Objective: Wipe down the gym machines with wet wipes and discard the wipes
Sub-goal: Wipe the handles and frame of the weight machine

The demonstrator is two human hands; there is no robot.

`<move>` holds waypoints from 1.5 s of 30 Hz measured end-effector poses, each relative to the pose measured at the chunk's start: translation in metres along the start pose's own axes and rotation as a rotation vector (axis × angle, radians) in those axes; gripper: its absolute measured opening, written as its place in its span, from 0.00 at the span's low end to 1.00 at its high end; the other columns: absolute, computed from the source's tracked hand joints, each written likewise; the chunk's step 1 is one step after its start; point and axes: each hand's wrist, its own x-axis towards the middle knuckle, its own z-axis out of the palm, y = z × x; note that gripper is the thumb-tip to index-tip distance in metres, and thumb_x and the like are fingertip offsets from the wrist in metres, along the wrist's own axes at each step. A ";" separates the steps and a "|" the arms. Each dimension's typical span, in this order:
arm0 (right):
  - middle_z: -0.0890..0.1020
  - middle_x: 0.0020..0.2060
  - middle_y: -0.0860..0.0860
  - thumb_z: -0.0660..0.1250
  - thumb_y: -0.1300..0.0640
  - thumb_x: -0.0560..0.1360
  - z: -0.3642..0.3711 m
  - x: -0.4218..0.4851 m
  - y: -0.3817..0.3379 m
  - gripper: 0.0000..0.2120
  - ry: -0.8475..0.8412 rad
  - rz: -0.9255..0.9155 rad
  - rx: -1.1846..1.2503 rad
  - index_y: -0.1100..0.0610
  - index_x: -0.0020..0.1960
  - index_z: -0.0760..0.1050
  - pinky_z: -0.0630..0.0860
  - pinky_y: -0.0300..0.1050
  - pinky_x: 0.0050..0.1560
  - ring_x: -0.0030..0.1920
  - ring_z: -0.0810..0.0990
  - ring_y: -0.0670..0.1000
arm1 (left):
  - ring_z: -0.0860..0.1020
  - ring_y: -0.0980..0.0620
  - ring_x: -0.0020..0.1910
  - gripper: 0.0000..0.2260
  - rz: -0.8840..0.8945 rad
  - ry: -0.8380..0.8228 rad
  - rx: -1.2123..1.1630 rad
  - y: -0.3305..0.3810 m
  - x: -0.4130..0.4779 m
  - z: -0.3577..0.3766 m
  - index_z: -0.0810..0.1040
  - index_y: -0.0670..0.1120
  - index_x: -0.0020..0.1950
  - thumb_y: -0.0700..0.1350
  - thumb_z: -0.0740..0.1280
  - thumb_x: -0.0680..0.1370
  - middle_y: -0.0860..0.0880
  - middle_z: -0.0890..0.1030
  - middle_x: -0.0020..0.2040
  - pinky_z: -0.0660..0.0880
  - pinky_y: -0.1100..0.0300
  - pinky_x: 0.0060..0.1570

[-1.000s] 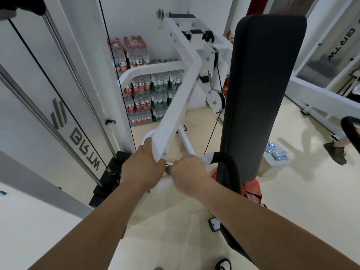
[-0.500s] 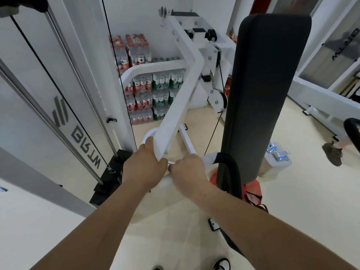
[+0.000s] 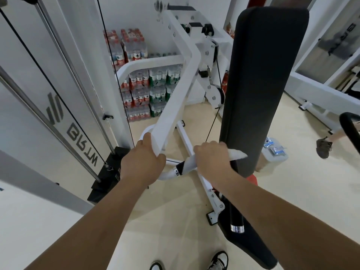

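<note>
A white gym machine arm (image 3: 176,94) slopes down toward me and ends in a curved black handle (image 3: 180,168) with a chrome ring. My left hand (image 3: 143,160) grips the lower end of the white arm. My right hand (image 3: 213,159) is curled round the handle with a white wet wipe (image 3: 236,153) wrapped under it; the wipe sticks out on both sides of the fingers. The tall black back pad (image 3: 261,84) stands just right of my right hand.
A weight stack with cables and chrome rods (image 3: 64,78) rises at the left. Stacked packs of water bottles (image 3: 144,88) fill the back corner. A white box with blue wipe packs (image 3: 274,151) sits on the floor right. Another person's foot (image 3: 324,147) is at far right.
My right hand has slid right along the handle with the wipe, away from my left hand, uncovering the black grip and chrome ring. The left hand keeps its hold.
</note>
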 end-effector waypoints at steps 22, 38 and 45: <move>0.65 0.30 0.47 0.62 0.60 0.78 -0.001 -0.013 -0.061 0.10 0.064 -0.360 -0.097 0.51 0.40 0.67 0.62 0.46 0.40 0.37 0.69 0.53 | 0.69 0.43 0.69 0.34 0.094 0.021 0.060 -0.004 -0.004 0.001 0.54 0.49 0.81 0.54 0.63 0.79 0.48 0.64 0.77 0.75 0.47 0.57; 0.79 0.52 0.49 0.76 0.43 0.73 -0.046 0.050 -0.044 0.26 -0.887 -0.390 -0.136 0.54 0.65 0.78 0.76 0.47 0.53 0.52 0.78 0.52 | 0.68 0.48 0.75 0.17 0.408 0.180 0.047 -0.013 -0.005 0.006 0.79 0.52 0.67 0.44 0.65 0.78 0.51 0.75 0.72 0.74 0.47 0.64; 0.71 0.30 0.48 0.67 0.58 0.74 -0.002 0.010 -0.035 0.03 -0.071 -0.377 -0.105 0.53 0.43 0.73 0.75 0.48 0.38 0.29 0.71 0.52 | 0.67 0.48 0.75 0.16 0.396 0.142 0.037 -0.013 -0.005 0.007 0.78 0.52 0.66 0.44 0.64 0.79 0.51 0.74 0.73 0.75 0.46 0.63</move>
